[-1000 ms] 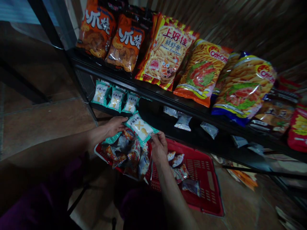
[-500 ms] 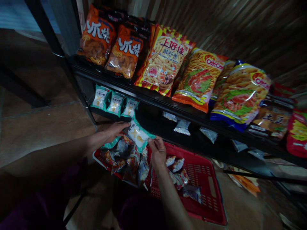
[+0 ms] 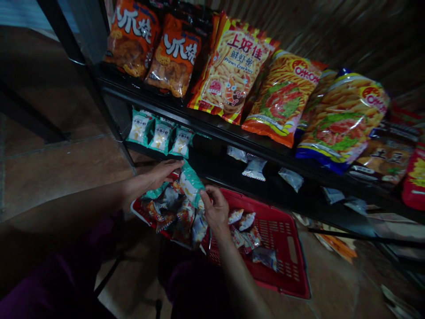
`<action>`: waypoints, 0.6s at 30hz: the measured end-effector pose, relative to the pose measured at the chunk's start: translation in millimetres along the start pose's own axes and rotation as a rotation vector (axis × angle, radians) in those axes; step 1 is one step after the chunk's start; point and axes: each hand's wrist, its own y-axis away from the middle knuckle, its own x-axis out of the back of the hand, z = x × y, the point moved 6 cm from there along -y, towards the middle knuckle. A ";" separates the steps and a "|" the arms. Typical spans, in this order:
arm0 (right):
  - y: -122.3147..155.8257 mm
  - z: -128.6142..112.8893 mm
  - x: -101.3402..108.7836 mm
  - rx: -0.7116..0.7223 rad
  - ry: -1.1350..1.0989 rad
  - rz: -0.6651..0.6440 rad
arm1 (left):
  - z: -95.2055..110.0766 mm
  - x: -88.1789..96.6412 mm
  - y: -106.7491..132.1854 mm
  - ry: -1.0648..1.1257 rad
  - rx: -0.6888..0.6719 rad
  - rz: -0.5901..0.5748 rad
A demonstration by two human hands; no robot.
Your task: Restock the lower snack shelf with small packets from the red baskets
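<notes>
Between my two hands is a small teal and white snack bag [image 3: 191, 184], tilted, above a red basket [image 3: 282, 217]. My left hand [image 3: 161, 173] grips its upper left end, and my right hand [image 3: 215, 206] pinches its lower right end. Below the bag, the left part of the basket is heaped with small snack packets [image 3: 186, 217]. More packets [image 3: 245, 232] lie in the right part. Several matching teal bags [image 3: 161, 135] stand in a row on the lower shelf, just beyond my left hand.
The black upper shelf [image 3: 149, 97] holds large snack bags: orange ones [image 3: 174, 55], prawn crackers [image 3: 232, 73] and yellow ones [image 3: 345, 119]. Small whitish packets [image 3: 255, 169] lie along the lower shelf. A black shelf post [image 3: 75, 57] rises at the left.
The held bag has turned so its printed front faces me less. My right hand has moved slightly left and up. The view has shifted a little.
</notes>
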 end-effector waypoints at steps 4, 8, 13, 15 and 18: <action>10.5 -23.7 -5.3 0.218 0.199 -0.083 | -4.8 -2.5 -2.1 -0.068 0.014 -0.049; 15.6 -40.0 -11.4 0.404 0.337 -0.145 | -6.1 -3.3 -3.3 -0.060 0.040 -0.024; 19.7 -44.0 -19.6 0.508 0.422 -0.203 | -1.4 -6.8 -3.0 0.021 0.017 0.020; 22.5 -45.5 -22.5 0.550 0.450 -0.210 | -0.8 -6.4 -2.9 0.039 0.006 0.049; 28.2 -47.1 -28.3 0.616 0.508 -0.236 | -0.5 -4.3 -2.9 0.033 -0.014 0.076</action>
